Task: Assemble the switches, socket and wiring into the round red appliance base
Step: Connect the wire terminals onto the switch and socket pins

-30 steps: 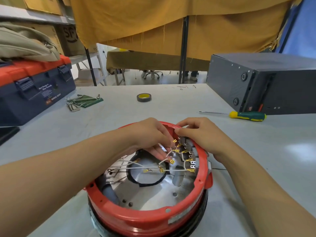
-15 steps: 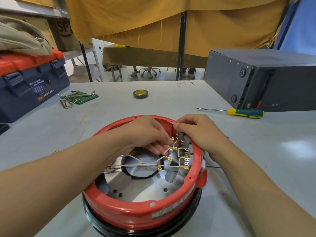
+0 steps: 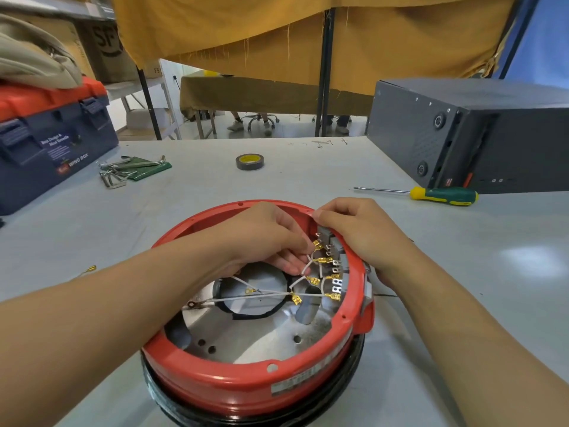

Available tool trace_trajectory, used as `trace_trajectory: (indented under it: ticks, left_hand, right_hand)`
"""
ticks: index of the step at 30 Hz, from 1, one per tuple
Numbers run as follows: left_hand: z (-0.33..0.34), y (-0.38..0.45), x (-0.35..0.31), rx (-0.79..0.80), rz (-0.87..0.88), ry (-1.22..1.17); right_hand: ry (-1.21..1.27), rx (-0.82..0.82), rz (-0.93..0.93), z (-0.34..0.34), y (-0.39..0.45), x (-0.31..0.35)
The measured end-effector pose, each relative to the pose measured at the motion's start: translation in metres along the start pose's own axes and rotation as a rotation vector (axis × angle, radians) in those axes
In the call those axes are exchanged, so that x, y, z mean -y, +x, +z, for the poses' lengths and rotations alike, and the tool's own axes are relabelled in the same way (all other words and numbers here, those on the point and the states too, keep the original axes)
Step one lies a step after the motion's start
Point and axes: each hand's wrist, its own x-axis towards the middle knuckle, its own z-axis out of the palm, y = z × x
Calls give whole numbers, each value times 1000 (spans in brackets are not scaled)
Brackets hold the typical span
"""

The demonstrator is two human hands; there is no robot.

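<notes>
At the far left of the grey table (image 3: 308, 180) I see a blue toolbox (image 3: 46, 149) with an orange lid, and just beside it a bundle of hex keys (image 3: 123, 171) on a green pouch. Nearer the middle, a roll of tape (image 3: 250, 162) lies flat. Closer to me sits the round red appliance base (image 3: 246, 380), open side up. My left hand (image 3: 268, 235) reaches inside it, fingers curled, pinching a white wire (image 3: 304, 268) close to its brass terminals (image 3: 320, 260). My right hand (image 3: 363, 232) is curled over the rim on the right side, thumb and forefinger pressed on the grey switches (image 3: 331, 241) mounted there; whether it truly grips them I cannot tell. Further right, well apart, a green and yellow screwdriver (image 3: 443, 195) lies in front of a dark metal box (image 3: 477, 134).
</notes>
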Motion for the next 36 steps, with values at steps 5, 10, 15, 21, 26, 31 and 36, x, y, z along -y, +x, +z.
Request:
trace_trajectory:
  ticks: [5, 10, 15, 21, 26, 31, 36]
  left_hand:
    - [1, 0, 0, -9, -2, 0]
    - [3, 0, 0, -20, 2, -3]
    - [4, -1, 0, -27, 25, -2]
    - [7, 0, 0, -51, 54, -2]
    - [7, 1, 1, -48, 56, -24]
    - [1, 2, 1, 2, 30, -63]
    - [-3, 1, 2, 47, -5, -104]
  right_hand:
    - [-6, 0, -8, 0, 0, 0]
    - [-19, -1, -21, 0, -1, 1]
    - [-25, 3, -21, 0, 0, 0]
    - [-33, -11, -34, 2, -1, 1]
    - [-44, -2, -41, 1, -1, 1]
    - [-35, 9, -36, 0, -1, 1]
    - [-44, 8, -47, 0, 0, 1]
